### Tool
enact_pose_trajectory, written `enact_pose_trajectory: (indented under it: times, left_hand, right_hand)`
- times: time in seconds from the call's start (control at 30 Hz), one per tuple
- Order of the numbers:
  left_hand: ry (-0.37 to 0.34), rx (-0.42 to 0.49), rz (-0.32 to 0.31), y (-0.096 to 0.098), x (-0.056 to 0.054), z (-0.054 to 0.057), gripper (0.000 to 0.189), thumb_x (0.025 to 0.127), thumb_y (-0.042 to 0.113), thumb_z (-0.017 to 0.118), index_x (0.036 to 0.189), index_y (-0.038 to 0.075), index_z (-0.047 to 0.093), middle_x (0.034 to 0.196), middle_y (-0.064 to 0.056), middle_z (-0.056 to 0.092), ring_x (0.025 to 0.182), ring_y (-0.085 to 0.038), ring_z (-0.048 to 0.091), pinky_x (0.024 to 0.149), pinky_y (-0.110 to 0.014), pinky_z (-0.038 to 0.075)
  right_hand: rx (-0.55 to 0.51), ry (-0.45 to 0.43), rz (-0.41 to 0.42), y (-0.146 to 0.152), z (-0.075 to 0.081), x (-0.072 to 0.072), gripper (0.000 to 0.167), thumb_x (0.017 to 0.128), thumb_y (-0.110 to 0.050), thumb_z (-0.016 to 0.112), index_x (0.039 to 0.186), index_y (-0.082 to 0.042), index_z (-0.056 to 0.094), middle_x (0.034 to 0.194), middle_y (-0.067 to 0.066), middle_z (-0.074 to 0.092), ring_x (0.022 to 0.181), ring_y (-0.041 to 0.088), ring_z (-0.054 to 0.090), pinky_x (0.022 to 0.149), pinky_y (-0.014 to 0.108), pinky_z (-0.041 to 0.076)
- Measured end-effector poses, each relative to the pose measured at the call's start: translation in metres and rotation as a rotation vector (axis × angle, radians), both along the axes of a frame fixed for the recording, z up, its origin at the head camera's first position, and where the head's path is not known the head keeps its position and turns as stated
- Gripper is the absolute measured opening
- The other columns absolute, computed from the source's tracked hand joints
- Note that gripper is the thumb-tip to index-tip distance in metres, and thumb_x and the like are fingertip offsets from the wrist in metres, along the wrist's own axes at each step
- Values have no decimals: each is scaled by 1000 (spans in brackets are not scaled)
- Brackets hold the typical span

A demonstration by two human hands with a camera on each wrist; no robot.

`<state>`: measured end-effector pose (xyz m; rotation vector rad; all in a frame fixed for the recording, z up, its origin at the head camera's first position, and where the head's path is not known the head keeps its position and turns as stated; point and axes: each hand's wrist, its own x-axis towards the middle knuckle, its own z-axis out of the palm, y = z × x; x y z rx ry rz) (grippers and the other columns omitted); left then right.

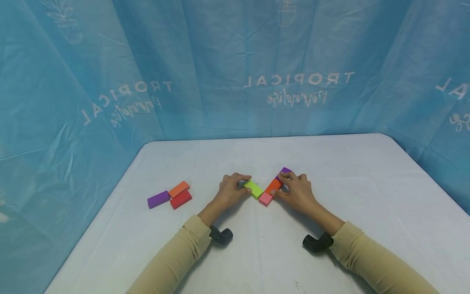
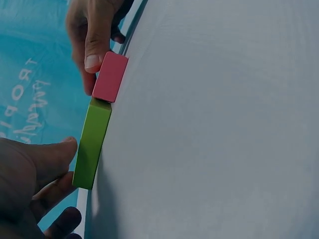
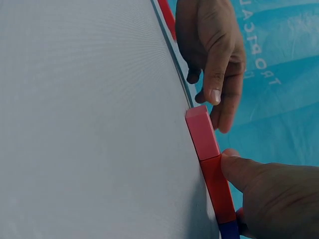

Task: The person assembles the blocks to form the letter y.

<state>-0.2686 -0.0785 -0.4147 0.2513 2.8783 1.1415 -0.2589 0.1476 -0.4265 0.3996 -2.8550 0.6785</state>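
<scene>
Seating the green block against the pink corner

Clock: 12 points away from you.

- Nearest: your sleeves, each with a black mount (image 1: 221,236) at the cuff. Suggest wrists low and quiet so neither mount drags on the counter (image 1: 257,253).
- Pink block (image 1: 265,199): near point of the V, on the counter ahead of you. Treat it as the datum.
- Loose trio at 9 o'clock from pink, well apart: red block (image 1: 181,199), violet block (image 1: 158,200), coral block (image 1: 179,189). Your left elbow should have room there.
- Green block (image 1: 254,189): at 10 o'clock from pink. Your left hand (image 1: 231,190) has its thumb and forefinger narrowed on it. Contact with pink or a hairline gap: cannot tell. Probably best slid along its length, lightly; a hard push could twist pink.
- Orange block (image 1: 273,186): at 1 o'clock, its end against pink. Your right hand (image 1: 299,192) brackets this arm, thumb on orange, fingers reaching purple. Steady pressure there should brace the joint.
- Purple block (image 1: 284,170): beyond orange, at 1 o'clock. Check that it lines up before letting go.
- Farthest: blue curtain (image 1: 220,114), 12 o'clock.
</scene>
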Motion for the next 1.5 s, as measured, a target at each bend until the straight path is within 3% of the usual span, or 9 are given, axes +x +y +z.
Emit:
enact_pose_trajectory:
  times: [0.2,0.5,0.93,1.07,1.2,1.37,1.5]
  left_hand:
    - [-8,44,45,-5,9,5,40,85,25,69,124,26,61,123,3,59,109,-20,45,85,-38,38]
    - [36,87,105,-23,31,14,39,84,26,70,122,24,62,119,2,61,110,-20,47,86,-40,40]
    - [48,103,200,-71,50,29,41,86,24,67,126,21,60,125,-4,58,116,-24,48,82,-39,49]
    - [48,127,227,-90,54,29,41,86,22,67,126,15,60,125,-7,59,116,-28,48,79,-34,47]
    - [52,138,271,-107,57,25,41,86,21,67,124,10,60,115,-14,59,106,-28,46,71,-28,43]
    - [24,138,329,-126,61,21,40,87,20,66,125,8,59,121,-17,54,111,-28,46,79,-32,49]
    - [29,110,351,-139,61,17,38,87,19,65,123,8,60,123,-17,55,113,-30,46,80,-31,47]
  right_hand:
    - [1,-12,3,-1,0,0,64,81,-43,69,132,-7,55,134,14,53,105,37,44,80,45,36]
    - [-10,-5,8,0,1,0,64,81,-43,69,132,-7,54,134,14,53,105,37,43,81,47,36]
    - [2,-36,-10,1,-1,-1,64,81,-42,69,134,-8,53,136,14,51,108,38,43,84,48,37]
    - [3,-33,-11,1,-1,-1,64,81,-42,69,133,-8,53,136,14,51,109,39,43,83,48,37]
    - [2,-32,-13,0,-1,-1,64,81,-42,69,133,-8,53,136,14,51,108,38,43,83,48,37]
    - [7,-39,-19,0,-1,-1,65,81,-42,69,134,-9,53,136,14,51,109,38,43,84,48,38]
    - [8,-37,-19,-1,-1,-1,65,81,-42,69,134,-9,53,136,14,51,109,38,43,84,48,37]
